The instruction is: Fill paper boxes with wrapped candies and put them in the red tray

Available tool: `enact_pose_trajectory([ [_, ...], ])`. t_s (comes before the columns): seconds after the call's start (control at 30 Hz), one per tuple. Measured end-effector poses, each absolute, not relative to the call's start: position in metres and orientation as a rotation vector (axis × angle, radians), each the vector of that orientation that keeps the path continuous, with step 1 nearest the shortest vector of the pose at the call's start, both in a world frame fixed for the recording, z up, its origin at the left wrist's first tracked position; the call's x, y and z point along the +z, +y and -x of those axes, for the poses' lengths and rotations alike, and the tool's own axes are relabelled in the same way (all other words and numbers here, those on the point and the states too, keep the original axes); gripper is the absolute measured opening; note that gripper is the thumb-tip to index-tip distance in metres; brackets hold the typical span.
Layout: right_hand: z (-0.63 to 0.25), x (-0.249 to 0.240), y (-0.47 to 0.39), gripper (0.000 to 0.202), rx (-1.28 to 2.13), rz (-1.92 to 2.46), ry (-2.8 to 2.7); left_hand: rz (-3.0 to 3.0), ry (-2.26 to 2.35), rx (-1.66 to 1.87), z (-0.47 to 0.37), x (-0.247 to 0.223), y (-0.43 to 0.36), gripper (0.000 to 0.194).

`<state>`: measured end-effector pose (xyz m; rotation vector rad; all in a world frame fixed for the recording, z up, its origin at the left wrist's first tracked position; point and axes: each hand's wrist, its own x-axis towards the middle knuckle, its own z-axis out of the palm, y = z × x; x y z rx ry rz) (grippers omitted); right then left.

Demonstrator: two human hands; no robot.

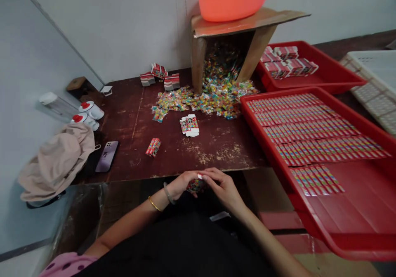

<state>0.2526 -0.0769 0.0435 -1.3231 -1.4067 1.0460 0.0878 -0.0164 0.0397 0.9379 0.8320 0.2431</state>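
Observation:
Just in front of the table edge, my left hand [182, 185] is closed around a small printed carton [194, 185], whose lower part is partly hidden by the fingers. A white flap shows at the top of the carton, and the thumb and fingers of my right hand [223, 188] pinch it there. Beyond my hands, a few flat unfolded cartons [189, 125] lie on the brown table [167, 161]. Two red cartons [153, 147] lie side by side left of them. Farther back spreads a heap of small wrapped candies [216, 97].
At right, a red tray [355, 202] holds rows of finished cartons; another red tray [337, 76] behind has stacked flat cartons. A cardboard box [199, 62] with an orange basin [232, 0] on top stands behind the candies. A phone [107, 156] and a beige cloth [62, 157] lie left.

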Motion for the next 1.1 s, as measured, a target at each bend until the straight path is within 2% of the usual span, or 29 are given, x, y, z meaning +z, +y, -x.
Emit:
enact_pose_trajectory([
  [0.17,-0.257,0.044,-0.072,0.026,0.950,1.383,-1.492,-0.800,0.663,0.209,-0.079,0.042,-0.021,0.039],
  [0.4,-0.250,0.039,-0.084,0.032,0.775,1.339,-1.696,-0.789,0.786,0.223,-0.071,0.048,-0.030,0.035],
  [0.53,-0.230,0.027,-0.072,0.034,0.858,1.432,-1.612,-1.019,0.919,0.333,-0.072,0.043,-0.028,0.040],
  [0.67,-0.205,0.011,-0.028,0.035,1.030,1.393,-1.462,-1.393,1.023,0.466,-0.053,0.042,-0.010,0.046],
  [0.8,-0.177,-0.005,0.036,0.034,1.111,1.426,-1.428,-1.782,1.386,0.775,0.002,0.042,0.022,0.044],
  [0.93,-0.137,-0.017,0.090,0.037,1.038,1.462,-1.489,-1.773,1.690,0.875,0.052,0.023,0.054,0.051],
  [1.1,-0.114,-0.021,0.115,0.039,0.897,1.491,-1.631,-1.609,1.638,0.833,0.064,-0.008,0.065,0.063],
])
